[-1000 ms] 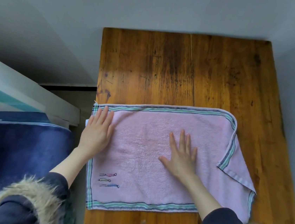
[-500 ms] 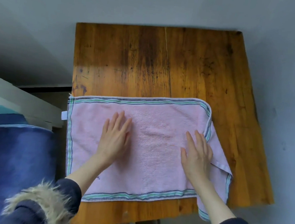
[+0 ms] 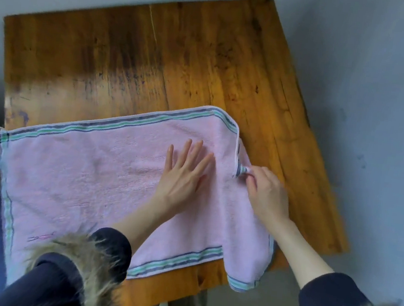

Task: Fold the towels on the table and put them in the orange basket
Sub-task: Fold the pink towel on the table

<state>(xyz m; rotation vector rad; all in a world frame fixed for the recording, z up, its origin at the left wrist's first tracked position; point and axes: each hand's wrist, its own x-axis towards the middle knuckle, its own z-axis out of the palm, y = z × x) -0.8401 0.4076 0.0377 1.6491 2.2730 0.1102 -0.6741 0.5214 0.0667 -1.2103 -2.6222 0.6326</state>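
Pinched in the right hand [image 3: 267, 198] grip is a striped edge of the pink towel [image 3: 87, 180] at its right side, fingers closed on the cloth. Left hand [image 3: 183, 176] lies flat and spread on the towel just beside it, holding nothing. Towel lies on the near half of the wooden counter [image 3: 135, 62], its near right corner drooping over the edge. Fur-trimmed dark sleeves [image 3: 98, 259] cover both forearms.

2 dark navy sleeves [image 3: 328, 290], tan fur trim [image 3: 87, 265].
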